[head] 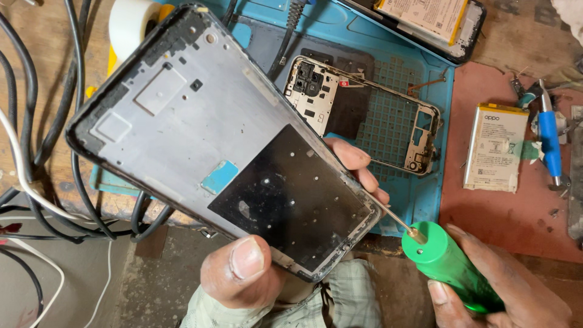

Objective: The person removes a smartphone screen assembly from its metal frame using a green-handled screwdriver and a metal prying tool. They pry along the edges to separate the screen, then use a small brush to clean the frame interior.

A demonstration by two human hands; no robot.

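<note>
Clearly the biggest thing is the phone frame (225,143), a stripped grey chassis with a dark panel, filling the centre and upper left of the frame, tilted and held off the table (516,212). Behind it lies the blue work mat (419,73) with a smaller inner phone frame (364,115) at upper centre. The left hand (255,273), lower centre, pinches the chassis's lower edge, thumb on top and fingers behind. The right hand (498,291), lower right, is wrapped round a green screwdriver (452,264) whose thin tip meets the chassis's right edge. This looks like prying or unscrewing at that edge; steady, gentle tip pressure seems needed next.
</note>
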